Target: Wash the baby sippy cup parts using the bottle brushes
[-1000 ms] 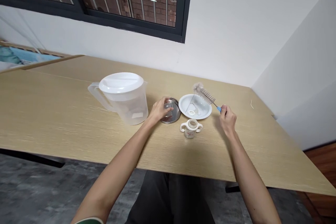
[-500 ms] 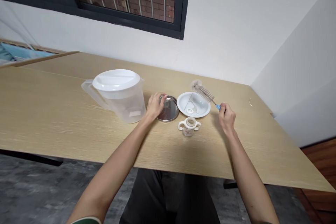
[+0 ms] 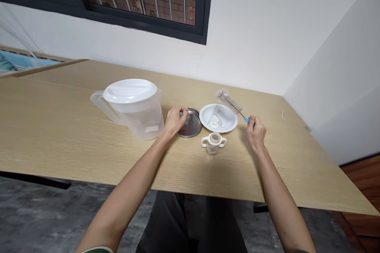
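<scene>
My left hand (image 3: 175,121) rests at the near-left rim of a round steel dish (image 3: 191,122), its fingers curled over a small clear piece (image 3: 184,114) that is hard to make out. My right hand (image 3: 255,132) pinches the blue handle of a bottle brush (image 3: 231,102), whose bristles reach over a white plate (image 3: 218,118). On that plate lie a small white ring (image 3: 214,125) and other pale parts. A two-handled baby cup (image 3: 213,143) stands in front of the plate. A clear jug with a white lid (image 3: 130,108) stands left of my left hand.
All this stands on a light wood table (image 3: 59,138) whose right side meets a white wall corner. A thin white strand (image 3: 283,115) lies near the right edge. A dark-framed window (image 3: 142,4) sits above, and a grey floor lies below the near edge.
The view has shifted slightly, so the table items sit a little higher and further left. My hands keep nearly the same places and grips.
</scene>
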Motion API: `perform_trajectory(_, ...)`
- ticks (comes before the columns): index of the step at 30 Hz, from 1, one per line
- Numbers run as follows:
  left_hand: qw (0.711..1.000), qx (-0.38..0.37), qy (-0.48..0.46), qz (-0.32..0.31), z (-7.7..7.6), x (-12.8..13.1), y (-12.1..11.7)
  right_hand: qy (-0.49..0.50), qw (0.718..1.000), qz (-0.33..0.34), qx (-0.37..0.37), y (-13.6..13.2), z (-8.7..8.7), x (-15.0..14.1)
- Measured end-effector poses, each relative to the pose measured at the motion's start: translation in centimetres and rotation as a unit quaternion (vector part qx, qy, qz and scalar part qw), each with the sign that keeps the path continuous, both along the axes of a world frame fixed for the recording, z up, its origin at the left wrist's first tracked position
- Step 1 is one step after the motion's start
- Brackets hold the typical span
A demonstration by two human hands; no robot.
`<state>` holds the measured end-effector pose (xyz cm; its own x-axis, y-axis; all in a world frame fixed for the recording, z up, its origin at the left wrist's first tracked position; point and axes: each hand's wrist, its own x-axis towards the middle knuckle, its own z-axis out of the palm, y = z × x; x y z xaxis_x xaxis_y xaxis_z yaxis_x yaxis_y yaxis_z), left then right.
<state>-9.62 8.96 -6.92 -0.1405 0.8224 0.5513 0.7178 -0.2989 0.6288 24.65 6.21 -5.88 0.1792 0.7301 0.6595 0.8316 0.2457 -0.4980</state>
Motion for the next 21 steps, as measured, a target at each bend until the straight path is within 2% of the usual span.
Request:
perform_trajectory(6, 1.000, 0.013, 0.020, -0.007, 0.31, 0.02, -0.20, 0.023, 1.000, -0.013, 0.004, 0.02, -0.01, 0.01)
perform_trajectory(13, 0.998, 0.013, 0.063, 0.016, 0.71, 0.22, -0.52, 0.035, 0.999, -0.018, 0.013, 0.17, -0.16, 0.10)
perform_trajectory(21, 0.999, 0.018, 0.040, 0.030, 0.85, 0.25, -0.62, 0.075, 0.996, -0.007, 0.044, -0.15, 0.21, -0.10)
